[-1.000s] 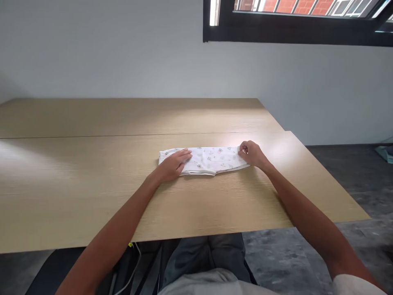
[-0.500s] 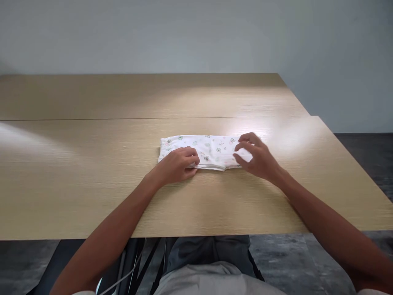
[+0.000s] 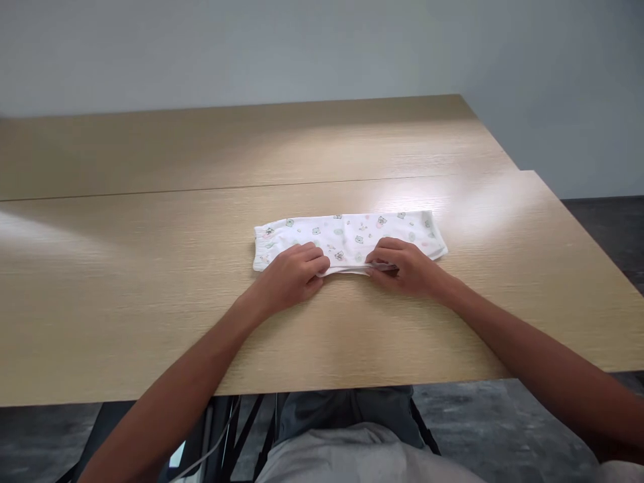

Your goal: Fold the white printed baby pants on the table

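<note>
Pinching the near hem of the folded white printed cloth (image 3: 352, 236) lying mid-bench (image 3: 151, 302), the left hand (image 3: 292, 274) and right hand (image 3: 405, 267) close on a soft, light, limp fabric, likely best gripped along that edge, with the wall (image 3: 302, 47) beyond.

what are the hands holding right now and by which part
Both hands grip the folded white printed cloth by its near edge, close to the middle: left hand left of centre, right hand right of centre. It lies flat on the table.
</note>
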`<state>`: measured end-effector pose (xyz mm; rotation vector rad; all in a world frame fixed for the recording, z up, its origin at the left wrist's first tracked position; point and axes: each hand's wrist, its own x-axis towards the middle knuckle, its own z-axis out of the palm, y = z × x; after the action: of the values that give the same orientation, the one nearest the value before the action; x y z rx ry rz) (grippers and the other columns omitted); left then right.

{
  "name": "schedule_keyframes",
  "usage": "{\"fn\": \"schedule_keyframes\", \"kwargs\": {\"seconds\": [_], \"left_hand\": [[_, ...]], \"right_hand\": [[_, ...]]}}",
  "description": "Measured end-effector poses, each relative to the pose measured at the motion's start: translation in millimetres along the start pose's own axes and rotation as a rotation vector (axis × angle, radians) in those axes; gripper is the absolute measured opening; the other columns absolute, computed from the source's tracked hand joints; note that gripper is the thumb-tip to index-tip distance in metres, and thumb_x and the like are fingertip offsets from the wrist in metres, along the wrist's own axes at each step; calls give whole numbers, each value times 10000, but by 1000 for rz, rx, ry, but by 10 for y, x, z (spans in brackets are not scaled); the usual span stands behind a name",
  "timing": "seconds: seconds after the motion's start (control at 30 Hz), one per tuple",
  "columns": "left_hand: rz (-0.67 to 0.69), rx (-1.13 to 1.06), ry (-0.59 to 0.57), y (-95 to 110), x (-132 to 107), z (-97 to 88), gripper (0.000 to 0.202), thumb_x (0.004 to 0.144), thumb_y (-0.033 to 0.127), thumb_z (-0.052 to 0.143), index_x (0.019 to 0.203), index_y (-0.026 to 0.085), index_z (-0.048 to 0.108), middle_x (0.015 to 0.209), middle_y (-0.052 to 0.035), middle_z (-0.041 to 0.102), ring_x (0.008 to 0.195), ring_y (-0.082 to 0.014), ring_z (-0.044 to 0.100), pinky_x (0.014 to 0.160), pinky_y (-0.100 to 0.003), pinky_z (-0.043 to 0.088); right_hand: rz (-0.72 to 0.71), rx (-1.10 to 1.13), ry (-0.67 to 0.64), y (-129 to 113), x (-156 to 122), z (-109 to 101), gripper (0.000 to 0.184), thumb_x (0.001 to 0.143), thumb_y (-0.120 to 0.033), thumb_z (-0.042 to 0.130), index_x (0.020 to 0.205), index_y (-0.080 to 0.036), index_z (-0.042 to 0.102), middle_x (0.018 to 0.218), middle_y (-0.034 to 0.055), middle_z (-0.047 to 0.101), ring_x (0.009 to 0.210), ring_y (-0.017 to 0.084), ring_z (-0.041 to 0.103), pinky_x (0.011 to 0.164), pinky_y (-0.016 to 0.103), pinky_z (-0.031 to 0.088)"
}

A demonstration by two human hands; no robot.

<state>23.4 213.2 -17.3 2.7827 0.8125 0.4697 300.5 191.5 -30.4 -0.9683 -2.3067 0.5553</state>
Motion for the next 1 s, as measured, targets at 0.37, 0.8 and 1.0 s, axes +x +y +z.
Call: {"fn": "schedule_keyframes", "kwargs": {"seconds": [0.37,0.8,1.0], "left_hand": [[-19,-45,-90,-3,-8,-6,241,980,321,544,804,157,538,817,-30,551,779,-179,496,732,-323,383],[-72,-263,-207,-21,4,-96,220,1025,265,426,898,152,565,900,-45,575,860,-189,519,792,-318,385],[-105,-294,-250,-14,-18,-95,303,1012,316,466,799,149,602,817,-30,567,774,-165,512,727,-301,377]], "right_hand": [[-84,-57,-30,49,-15,1,101,945,-242,608,860,-189,613,776,23,586,712,168,525,709,339,414],[-29,172,-14,122,4,-13,171,909,-280,696,776,-190,638,719,-19,630,665,137,553,861,382,375],[-80,56,-61,122,-2,-30,201,889,-320,739,766,-190,647,762,-1,647,737,160,568,883,378,365]]}}
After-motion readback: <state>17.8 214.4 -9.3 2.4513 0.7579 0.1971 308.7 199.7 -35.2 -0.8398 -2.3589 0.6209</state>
